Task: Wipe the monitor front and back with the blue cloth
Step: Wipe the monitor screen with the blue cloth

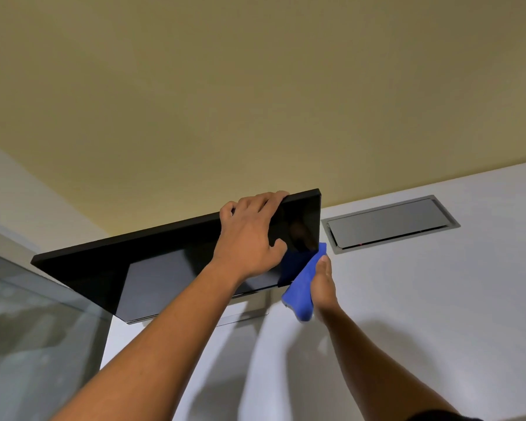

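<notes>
Up close, glossy flat monitor (164, 268), soft crumpled blue cloth (301, 294)

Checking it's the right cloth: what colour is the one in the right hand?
Blue: the cloth in the right hand shows best in the head view.

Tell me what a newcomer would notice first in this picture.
The black monitor fills the centre, its dark screen facing the camera. The left hand grips its top edge, fingers curled over the rim. Lower right of it, the right hand holds the blue cloth by the monitor's right edge, above the white desk.
</notes>
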Demonstrator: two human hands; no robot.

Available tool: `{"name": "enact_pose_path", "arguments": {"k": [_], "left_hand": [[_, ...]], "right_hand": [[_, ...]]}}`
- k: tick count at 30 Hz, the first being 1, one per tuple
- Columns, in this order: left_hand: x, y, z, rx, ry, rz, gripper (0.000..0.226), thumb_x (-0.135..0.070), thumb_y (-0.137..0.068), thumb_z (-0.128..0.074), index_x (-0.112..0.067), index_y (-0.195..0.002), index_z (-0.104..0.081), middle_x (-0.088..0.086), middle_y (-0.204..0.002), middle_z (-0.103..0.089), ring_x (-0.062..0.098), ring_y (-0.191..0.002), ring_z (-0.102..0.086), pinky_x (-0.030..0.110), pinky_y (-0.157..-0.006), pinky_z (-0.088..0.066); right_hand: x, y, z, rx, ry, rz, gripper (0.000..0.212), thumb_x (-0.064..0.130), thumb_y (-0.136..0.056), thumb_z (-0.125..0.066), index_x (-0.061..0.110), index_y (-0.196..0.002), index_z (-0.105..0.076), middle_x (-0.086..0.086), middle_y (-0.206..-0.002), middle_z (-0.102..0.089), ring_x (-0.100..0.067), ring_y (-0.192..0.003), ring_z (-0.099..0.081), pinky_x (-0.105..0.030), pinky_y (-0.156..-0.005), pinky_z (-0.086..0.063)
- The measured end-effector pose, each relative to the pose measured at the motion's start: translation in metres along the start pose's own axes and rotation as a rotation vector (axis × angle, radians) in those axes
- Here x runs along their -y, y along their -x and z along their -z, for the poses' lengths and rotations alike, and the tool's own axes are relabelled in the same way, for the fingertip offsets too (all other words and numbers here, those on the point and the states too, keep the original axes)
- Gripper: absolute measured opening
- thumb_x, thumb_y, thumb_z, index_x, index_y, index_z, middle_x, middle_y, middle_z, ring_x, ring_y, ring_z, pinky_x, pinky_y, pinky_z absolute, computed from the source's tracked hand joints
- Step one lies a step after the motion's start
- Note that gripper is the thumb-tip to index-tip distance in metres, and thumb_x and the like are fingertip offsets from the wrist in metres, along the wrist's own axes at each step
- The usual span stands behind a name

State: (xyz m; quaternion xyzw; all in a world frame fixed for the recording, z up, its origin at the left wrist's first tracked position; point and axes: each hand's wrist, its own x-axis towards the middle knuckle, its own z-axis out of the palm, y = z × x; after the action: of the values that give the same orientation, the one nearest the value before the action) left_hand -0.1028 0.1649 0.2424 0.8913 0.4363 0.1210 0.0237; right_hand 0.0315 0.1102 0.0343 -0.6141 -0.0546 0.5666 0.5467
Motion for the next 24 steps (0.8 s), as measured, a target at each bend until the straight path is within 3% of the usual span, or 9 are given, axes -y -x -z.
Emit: {"name": "enact_pose_path", "arguments": {"k": [3,12,15,18,20,24], "left_hand": [[0.001,0.0,0.002,0.011,-0.001,-0.006,0.082,-0.04,-0.074,-0.056,-0.037,-0.149,-0.024,-0.01,-0.145,-0.043,0.017,-0.128,-0.041,0.043,-0.108,-0.022],[-0.001,0.001,0.003,0.015,-0.011,0.005,0.083,-0.036,-0.075,-0.057,-0.038,-0.151,-0.023,-0.01,-0.146,-0.041,0.018,-0.129,-0.04,0.042,-0.109,-0.021],[-0.003,0.0,0.003,0.009,-0.01,0.007,0.084,-0.034,-0.075,-0.058,-0.038,-0.151,-0.023,-0.01,-0.146,-0.041,0.017,-0.129,-0.039,0.04,-0.107,-0.019],[-0.002,0.0,0.004,0.007,-0.007,0.007,0.084,-0.033,-0.074,-0.058,-0.037,-0.151,-0.024,-0.009,-0.146,-0.042,0.017,-0.129,-0.039,0.038,-0.106,-0.019],[-0.002,0.001,0.004,0.009,-0.008,0.007,0.084,-0.033,-0.074,-0.058,-0.037,-0.15,-0.025,-0.01,-0.146,-0.042,0.017,-0.129,-0.039,0.038,-0.105,-0.018],[-0.002,0.002,0.002,0.002,-0.008,0.01,0.085,-0.032,-0.072,-0.059,-0.037,-0.151,-0.026,-0.01,-0.146,-0.042,0.017,-0.128,-0.04,0.039,-0.105,-0.019]], "right_hand": [[-0.006,-0.003,-0.001,-0.011,-0.121,-0.022,0.066,0.061,-0.098,-0.024,0.025,-0.153,-0.021,-0.004,-0.15,-0.036,-0.028,-0.135,-0.039,-0.043,-0.113,-0.031],[-0.007,-0.009,-0.013,-0.101,-0.064,0.033,0.069,0.077,-0.084,-0.028,0.041,-0.142,-0.035,0.005,-0.138,-0.047,-0.022,-0.116,-0.051,-0.047,-0.108,-0.039],[0.022,0.014,-0.024,-0.085,-0.038,0.143,0.07,0.083,-0.08,-0.026,0.046,-0.139,-0.036,0.012,-0.139,-0.045,-0.018,-0.123,-0.047,-0.045,-0.11,-0.036],[0.062,0.042,-0.038,-0.073,-0.035,0.341,0.059,0.061,-0.098,-0.021,0.034,-0.15,-0.025,0.011,-0.149,-0.034,-0.009,-0.135,-0.033,-0.04,-0.117,-0.027],[0.087,0.055,-0.045,-0.071,-0.023,0.425,0.058,0.062,-0.098,-0.022,0.034,-0.148,-0.029,0.006,-0.151,-0.037,-0.014,-0.137,-0.036,-0.043,-0.116,-0.029],[0.122,0.076,-0.056,-0.049,0.055,0.593,0.055,0.074,-0.086,-0.025,0.049,-0.132,-0.043,0.001,-0.137,-0.053,-0.023,-0.126,-0.051,-0.052,-0.104,-0.042]]}}
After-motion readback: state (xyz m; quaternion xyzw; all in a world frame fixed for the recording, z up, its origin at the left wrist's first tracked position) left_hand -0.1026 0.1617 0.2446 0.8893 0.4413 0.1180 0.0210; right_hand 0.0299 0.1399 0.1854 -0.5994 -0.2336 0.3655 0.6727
